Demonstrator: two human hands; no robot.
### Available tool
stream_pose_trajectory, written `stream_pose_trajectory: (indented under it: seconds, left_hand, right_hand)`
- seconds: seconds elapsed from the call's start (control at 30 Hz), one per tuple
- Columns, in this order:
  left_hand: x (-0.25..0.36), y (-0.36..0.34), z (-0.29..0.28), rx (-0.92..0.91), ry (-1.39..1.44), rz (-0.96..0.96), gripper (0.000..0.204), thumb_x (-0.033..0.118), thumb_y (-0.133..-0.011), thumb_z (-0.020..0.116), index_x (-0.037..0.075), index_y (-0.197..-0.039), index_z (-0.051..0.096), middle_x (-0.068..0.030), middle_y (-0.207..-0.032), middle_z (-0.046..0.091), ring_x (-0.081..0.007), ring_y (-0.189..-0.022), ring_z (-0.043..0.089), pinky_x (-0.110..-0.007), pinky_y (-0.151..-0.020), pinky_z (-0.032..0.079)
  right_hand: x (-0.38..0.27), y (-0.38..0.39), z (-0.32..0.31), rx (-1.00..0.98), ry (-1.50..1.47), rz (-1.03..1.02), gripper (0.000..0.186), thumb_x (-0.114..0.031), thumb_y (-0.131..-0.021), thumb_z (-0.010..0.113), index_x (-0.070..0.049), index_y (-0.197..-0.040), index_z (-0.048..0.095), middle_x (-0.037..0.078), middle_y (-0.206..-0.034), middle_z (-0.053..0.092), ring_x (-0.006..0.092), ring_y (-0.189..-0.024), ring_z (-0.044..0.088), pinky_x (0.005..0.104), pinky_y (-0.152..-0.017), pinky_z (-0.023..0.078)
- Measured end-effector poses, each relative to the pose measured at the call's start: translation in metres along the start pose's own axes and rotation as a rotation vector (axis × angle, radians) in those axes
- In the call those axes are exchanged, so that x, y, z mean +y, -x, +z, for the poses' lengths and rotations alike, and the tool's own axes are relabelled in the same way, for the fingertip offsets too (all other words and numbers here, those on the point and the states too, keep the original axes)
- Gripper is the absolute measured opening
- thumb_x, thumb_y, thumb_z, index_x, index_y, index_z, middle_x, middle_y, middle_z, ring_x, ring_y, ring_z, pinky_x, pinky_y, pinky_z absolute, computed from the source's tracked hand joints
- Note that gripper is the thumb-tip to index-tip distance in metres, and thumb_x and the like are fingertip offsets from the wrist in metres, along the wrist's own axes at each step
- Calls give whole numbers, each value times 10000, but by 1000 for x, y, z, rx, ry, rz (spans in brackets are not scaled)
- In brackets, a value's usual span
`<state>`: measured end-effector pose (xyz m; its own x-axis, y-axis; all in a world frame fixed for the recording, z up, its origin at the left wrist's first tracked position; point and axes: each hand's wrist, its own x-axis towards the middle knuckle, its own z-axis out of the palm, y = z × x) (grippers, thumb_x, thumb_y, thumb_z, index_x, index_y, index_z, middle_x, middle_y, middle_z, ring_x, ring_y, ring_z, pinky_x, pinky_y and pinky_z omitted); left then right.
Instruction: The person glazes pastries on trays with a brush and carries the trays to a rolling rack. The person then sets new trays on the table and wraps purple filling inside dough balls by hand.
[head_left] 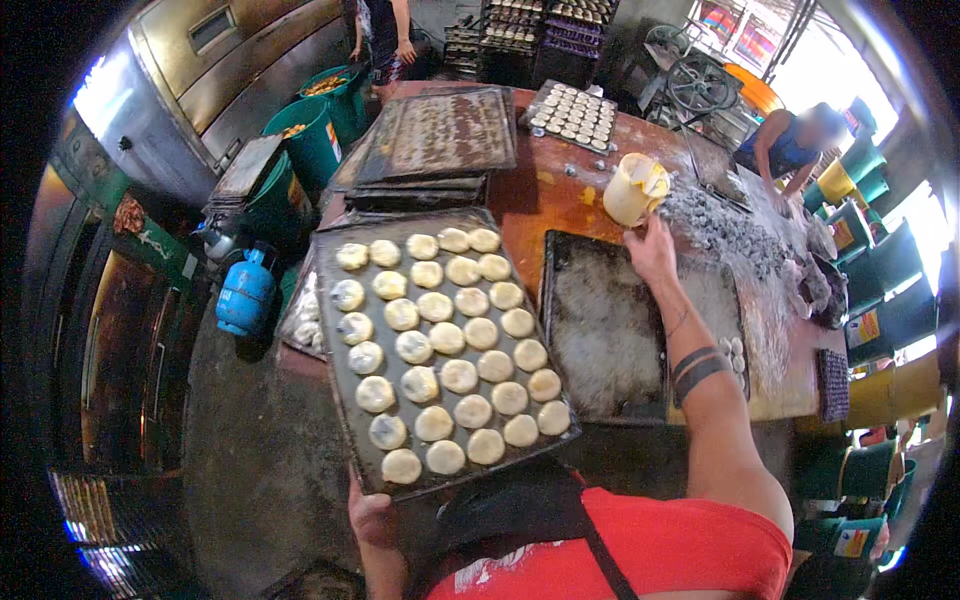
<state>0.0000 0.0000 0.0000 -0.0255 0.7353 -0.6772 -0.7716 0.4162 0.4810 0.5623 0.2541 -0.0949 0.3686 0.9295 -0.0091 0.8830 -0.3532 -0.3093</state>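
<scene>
My left hand (370, 515) grips the near left corner of a dark metal baking tray (330, 330), which is tilted and held over the near left part of the table. Rows of round, flattened dough pieces (434, 306) lie on the tray, some with dark patches. My right hand (650, 248) reaches forward over the table with its fingers closed at the side of a cream plastic jug (628, 196). Yellow stains streak the jug's rim; its contents are hard to make out. Beneath my right forearm lies a bare, dark baking tray (605, 320).
Stacked trays (440, 135) and a filled tray (573, 115) stand on the far side of the table (530, 200). At the right, a person (785, 150) leans over scattered grey-white pieces (745, 240). Left are green bins (305, 135) and a blue gas cylinder (245, 292).
</scene>
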Motion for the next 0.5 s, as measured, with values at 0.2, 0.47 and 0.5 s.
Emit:
stream_pose_trajectory:
  seconds: [0.2,0.47,0.5]
  left_hand:
    - [-88,-42,140,105,-94,-361,942,-31,-614,637,43,-1495,311,-216,-1377,519,-419,-1173,586,-560,-935,538]
    - [-196,-84,155,-109,-46,-444,886,-45,-678,593,48,-1505,291,-248,-1356,518,-460,-1154,589,-585,-842,584]
    - [-201,-86,161,-102,-46,-444,886,-45,-678,593,48,-1505,291,-248,-1356,518,-460,-1154,589,-585,-842,584]
  right_hand:
    - [98,-162,-5,-95,202,-38,484,-125,-793,643,-68,-1273,623,208,-1154,667,385,-1103,612,446,-985,480]
    - [145,-256,31,-971,248,-240,599,-100,-734,775,-172,-1313,638,105,-1274,663,260,-1180,613,382,-988,485]
    - [150,-263,34,-1002,259,-296,570,-125,-754,777,-170,-1306,642,99,-1258,669,256,-1164,616,381,-978,486]
